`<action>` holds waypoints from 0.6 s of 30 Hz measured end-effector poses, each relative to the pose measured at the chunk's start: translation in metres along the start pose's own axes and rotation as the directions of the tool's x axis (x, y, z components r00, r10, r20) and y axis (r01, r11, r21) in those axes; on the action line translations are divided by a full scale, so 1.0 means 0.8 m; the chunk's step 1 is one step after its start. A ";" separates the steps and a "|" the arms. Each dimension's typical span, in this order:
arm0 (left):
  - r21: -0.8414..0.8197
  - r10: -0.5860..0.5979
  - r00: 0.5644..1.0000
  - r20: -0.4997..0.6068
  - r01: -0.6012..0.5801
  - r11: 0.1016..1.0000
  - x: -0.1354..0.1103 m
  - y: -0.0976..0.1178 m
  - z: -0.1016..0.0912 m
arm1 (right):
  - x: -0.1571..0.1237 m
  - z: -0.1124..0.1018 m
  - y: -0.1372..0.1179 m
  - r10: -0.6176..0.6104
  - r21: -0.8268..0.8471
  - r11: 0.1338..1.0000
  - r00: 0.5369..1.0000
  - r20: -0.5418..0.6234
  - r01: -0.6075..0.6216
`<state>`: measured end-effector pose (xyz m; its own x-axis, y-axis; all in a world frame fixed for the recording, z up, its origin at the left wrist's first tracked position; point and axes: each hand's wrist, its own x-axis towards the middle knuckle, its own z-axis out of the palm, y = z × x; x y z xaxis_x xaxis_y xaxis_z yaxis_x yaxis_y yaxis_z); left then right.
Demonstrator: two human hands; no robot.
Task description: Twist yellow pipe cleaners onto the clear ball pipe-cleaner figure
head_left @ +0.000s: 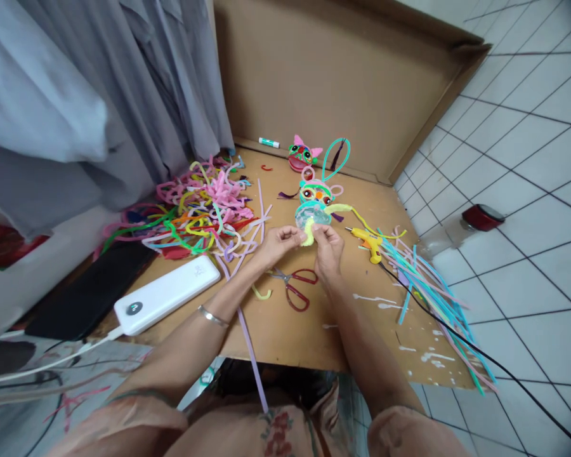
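Observation:
Between my two hands is a short, bent, pale yellow pipe cleaner (309, 232). My left hand (284, 244) pinches its left side, and the fingers of my right hand (328, 249) close on its right side. Just beyond my fingertips lies a pipe-cleaner animal figure (316, 192) with big eyes, pink ear loops and a teal round body. A longer yellow pipe cleaner (374, 230) stretches right from near it. Red-handled scissors (297, 289) rest on the cardboard below my hands. To the right sits a yellow glue gun (370, 245).
A tangle of coloured pipe cleaners (209, 203) fills the left side. Nearby are a white power bank (167, 296) and a black phone-like slab (88, 292). Straight pipe cleaners (431, 298) and the black cord (438, 317) lie right. A second figure (301, 154) and a glue stick (269, 143) stand behind.

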<state>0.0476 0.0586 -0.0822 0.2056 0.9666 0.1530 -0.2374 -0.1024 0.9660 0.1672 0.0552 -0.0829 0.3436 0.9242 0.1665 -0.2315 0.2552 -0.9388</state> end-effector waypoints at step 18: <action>-0.200 -0.085 0.996 -0.029 0.078 0.977 0.001 -0.001 -0.001 | -0.001 -0.002 0.003 0.231 0.278 0.904 0.918 0.321 -0.324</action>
<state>0.0474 0.0593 -0.0831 0.1977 0.9782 0.0638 -0.4055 0.0223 0.9138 0.1681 0.0547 -0.0855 -0.0300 0.9990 0.0330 -0.5736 0.0098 -0.8191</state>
